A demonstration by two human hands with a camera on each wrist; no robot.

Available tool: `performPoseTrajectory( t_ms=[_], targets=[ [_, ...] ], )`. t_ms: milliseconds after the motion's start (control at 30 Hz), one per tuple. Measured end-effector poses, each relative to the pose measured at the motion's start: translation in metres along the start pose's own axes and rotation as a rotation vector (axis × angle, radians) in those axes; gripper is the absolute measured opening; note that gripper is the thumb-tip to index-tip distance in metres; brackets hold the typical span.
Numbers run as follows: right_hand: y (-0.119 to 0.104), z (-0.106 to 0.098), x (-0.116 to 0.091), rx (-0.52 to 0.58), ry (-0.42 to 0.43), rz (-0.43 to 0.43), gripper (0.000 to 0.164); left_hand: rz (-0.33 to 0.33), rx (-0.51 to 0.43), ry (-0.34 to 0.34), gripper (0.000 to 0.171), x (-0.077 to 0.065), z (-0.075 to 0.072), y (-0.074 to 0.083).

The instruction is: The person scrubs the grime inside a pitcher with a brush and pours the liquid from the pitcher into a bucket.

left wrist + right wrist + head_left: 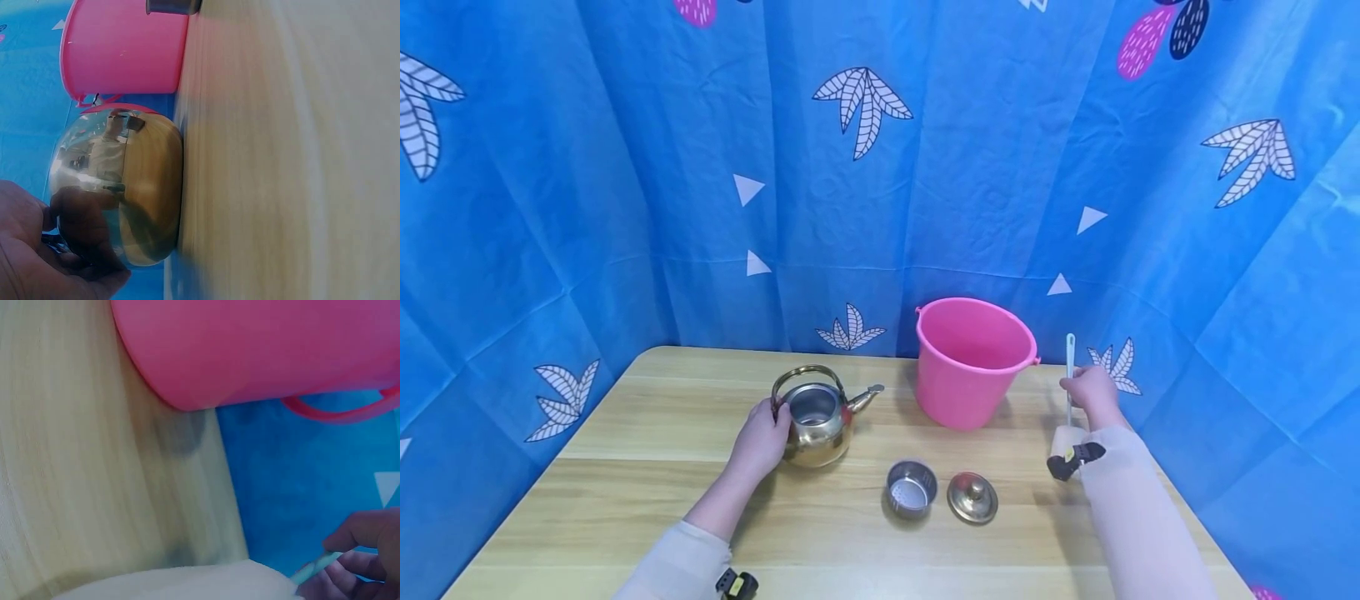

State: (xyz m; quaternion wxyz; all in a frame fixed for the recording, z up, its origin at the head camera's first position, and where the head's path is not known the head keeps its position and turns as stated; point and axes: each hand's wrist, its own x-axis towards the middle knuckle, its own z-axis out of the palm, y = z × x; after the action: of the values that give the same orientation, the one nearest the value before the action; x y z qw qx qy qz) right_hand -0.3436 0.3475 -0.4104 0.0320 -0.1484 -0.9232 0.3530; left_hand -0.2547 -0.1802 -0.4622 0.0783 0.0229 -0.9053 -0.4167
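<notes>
In the head view, my left hand (pixel 763 437) grips a brass teapot (pixel 816 442) at its left side, by the base of its arched handle. The teapot stands lidless on the table, spout to the right. In the left wrist view, the left hand (pixel 37 250) curls beside the shiny teapot body (pixel 150 187). At the right, my right hand (pixel 1092 390) pinches the thin pale handle of a ladle (pixel 1070 354). Its broad pale end points down, partly hidden by the wrist. The right wrist view shows the fingers (pixel 369 531) around that handle.
A pink bucket (pixel 958 396) stands at the back between the hands. Nearer the front, a metal strainer cup (pixel 912 492) with a perforated bottom and the brass lid (pixel 972 500) lie on the wooden table (pixel 820 542). A blue curtain (pixel 880 208) hangs around the table's sides and back.
</notes>
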Motion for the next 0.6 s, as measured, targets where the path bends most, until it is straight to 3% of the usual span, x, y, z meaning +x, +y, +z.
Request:
performPoseTrajectory(
  t_ms=[233,600],
  targets=[
    [-0.01,-0.005,-0.008,0.006,0.01,-0.018,0.029,-0.003,0.003,-0.006,0.051,-0.001,-0.001,0.001],
    [-0.019,-0.012,-0.018,0.029,-0.016,-0.033,0.026,0.038,0.001,0.02,0.042,-0.002,-0.002,0.002]
  ],
)
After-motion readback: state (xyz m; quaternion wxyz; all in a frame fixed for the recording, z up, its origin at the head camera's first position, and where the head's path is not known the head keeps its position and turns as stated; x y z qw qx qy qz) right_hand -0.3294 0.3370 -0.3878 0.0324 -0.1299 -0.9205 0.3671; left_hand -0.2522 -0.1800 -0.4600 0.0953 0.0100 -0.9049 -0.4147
